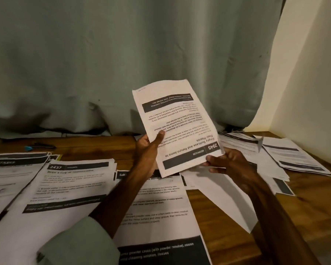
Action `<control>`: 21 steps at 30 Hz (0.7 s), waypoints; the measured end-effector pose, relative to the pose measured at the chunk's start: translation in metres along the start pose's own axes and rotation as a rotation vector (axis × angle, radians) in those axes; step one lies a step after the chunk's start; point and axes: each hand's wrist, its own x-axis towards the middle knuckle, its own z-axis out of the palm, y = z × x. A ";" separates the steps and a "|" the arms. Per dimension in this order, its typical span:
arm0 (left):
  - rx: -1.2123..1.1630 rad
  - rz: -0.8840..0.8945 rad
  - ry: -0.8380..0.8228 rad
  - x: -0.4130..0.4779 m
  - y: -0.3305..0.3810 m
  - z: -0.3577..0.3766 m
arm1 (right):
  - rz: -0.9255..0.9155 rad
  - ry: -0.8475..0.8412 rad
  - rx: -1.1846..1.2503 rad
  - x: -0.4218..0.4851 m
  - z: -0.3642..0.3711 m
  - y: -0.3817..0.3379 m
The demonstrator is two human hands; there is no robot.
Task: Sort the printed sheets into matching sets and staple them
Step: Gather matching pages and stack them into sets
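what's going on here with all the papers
A person is sorting printed sheets at a wooden table. The left hand grips sheet 2945 by its side edge, thumb on the front, and the right hand pinches its lower corner. The sheet is raised off the table, upside down to the camera. Other sheets lie spread below: sheet 2437 on the left, a pile on the right.

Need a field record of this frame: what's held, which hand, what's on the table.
held sheet: numbered 2945, print upside down to camera, raised
left hand: grips its left edge, thumb on front
right hand: pinches the corner by the number
table: wooden, bare at near right
2437 stack: lies flat at left
right stack: fanned, by the wall
dark object: blue end, back left, kind unclear
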 end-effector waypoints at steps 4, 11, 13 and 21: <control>-0.173 -0.035 -0.069 -0.005 0.003 0.008 | 0.002 0.031 0.239 -0.006 0.017 0.012; -0.291 -0.059 -0.269 -0.016 0.009 0.018 | -0.086 0.219 0.347 -0.003 0.025 -0.013; -0.308 -0.073 -0.290 -0.017 0.011 0.019 | -0.102 0.249 0.324 -0.001 0.017 -0.022; -0.325 -0.132 -0.337 -0.023 0.009 0.022 | -0.132 0.235 0.241 0.001 -0.003 -0.031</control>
